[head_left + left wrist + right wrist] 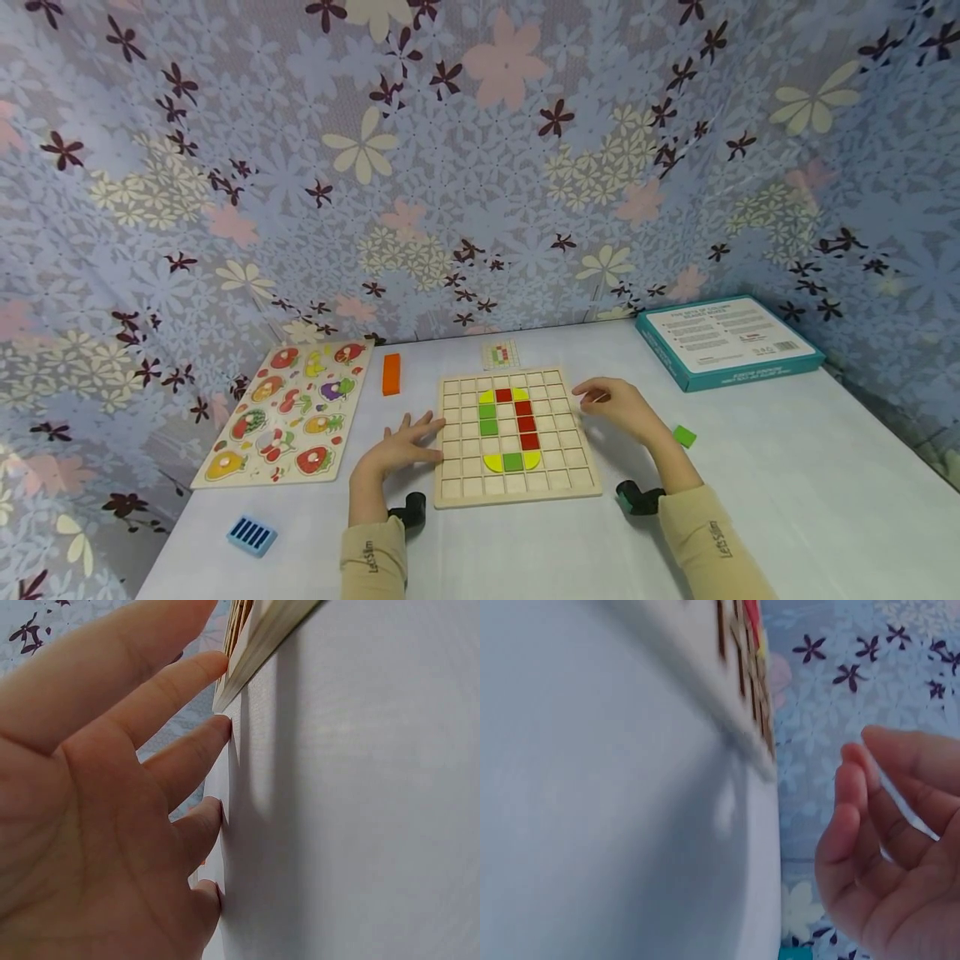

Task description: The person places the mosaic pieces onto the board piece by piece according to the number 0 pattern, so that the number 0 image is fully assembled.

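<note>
The left hand (401, 450), fingers spread flat, is steadying the grid board (516, 435) at nine o'clock while the right hand (618, 407), loosely curled and seemingly empty, is hovering at three o'clock, probably needing the green block (683, 436) next.

Small dark lettering runs along each beige sleeve cuff in the head view. On the left sleeve (372, 560) it appears to read "Let's Slim", and the right sleeve (716, 542) carries the same wording, turned sideways along the forearm. A teal box (729, 340) lies at the far right of the table; its white back panel holds several lines of printed text and what looks like a barcode, all too small to read. A small pattern card (500, 354) beyond the wooden grid board shows coloured squares but no legible words. The two wrist views show no writing.
</note>
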`<state>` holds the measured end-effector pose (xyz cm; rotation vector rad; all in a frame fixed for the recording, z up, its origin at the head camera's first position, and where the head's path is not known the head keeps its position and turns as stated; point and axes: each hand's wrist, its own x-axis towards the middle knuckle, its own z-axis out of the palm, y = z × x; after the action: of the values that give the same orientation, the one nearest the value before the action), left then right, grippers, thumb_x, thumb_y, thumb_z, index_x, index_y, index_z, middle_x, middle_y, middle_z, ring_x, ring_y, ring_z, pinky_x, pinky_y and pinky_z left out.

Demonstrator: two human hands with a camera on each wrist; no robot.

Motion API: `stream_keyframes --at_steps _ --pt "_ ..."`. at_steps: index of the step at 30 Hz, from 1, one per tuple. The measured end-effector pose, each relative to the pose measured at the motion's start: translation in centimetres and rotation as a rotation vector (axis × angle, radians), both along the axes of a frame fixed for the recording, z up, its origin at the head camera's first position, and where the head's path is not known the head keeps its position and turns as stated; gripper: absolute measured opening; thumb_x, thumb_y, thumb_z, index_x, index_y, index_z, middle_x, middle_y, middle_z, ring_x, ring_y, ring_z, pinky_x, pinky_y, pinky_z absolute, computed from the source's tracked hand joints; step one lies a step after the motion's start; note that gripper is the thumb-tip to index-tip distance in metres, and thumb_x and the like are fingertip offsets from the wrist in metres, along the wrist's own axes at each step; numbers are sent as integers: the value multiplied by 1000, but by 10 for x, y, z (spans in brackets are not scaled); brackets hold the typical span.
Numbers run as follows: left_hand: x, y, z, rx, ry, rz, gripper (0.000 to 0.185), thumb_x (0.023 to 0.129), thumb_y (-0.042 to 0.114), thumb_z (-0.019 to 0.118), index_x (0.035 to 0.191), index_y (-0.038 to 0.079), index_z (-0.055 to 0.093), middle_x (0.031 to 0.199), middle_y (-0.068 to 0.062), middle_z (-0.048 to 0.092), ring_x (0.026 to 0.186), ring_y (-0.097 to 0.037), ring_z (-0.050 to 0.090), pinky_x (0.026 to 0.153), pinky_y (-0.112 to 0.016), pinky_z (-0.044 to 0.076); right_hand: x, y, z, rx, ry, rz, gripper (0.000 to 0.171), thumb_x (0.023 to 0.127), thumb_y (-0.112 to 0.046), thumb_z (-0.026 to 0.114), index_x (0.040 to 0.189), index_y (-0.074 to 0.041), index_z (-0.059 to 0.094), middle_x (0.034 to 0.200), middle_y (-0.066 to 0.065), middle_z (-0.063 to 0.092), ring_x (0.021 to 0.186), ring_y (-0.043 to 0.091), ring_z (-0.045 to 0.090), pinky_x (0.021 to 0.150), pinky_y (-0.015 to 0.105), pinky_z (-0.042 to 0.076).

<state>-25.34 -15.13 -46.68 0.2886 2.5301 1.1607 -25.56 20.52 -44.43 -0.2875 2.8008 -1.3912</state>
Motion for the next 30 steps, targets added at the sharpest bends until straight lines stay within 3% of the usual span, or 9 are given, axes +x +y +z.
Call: stream_keyframes --at_steps 11,30 --pt "0 0 0 -10 -1 17 63 78 20 71 137 15 47 152 -9 23 141 -35 -4 109 -57 -13 9 43 -4 -89 -70 98 32 87 -9 60 117 4 58 102 17 61 93 22 56 79 37 49" --pt "1 1 0 -27 11 14 63 78 22 71 136 15 47 151 -10 24 141 -36 -2 109 -58 -12 28 94 -7 105 -70 63 29 85 -7 62 112 3 60 96 11 62 86 21 56 68 29 49"
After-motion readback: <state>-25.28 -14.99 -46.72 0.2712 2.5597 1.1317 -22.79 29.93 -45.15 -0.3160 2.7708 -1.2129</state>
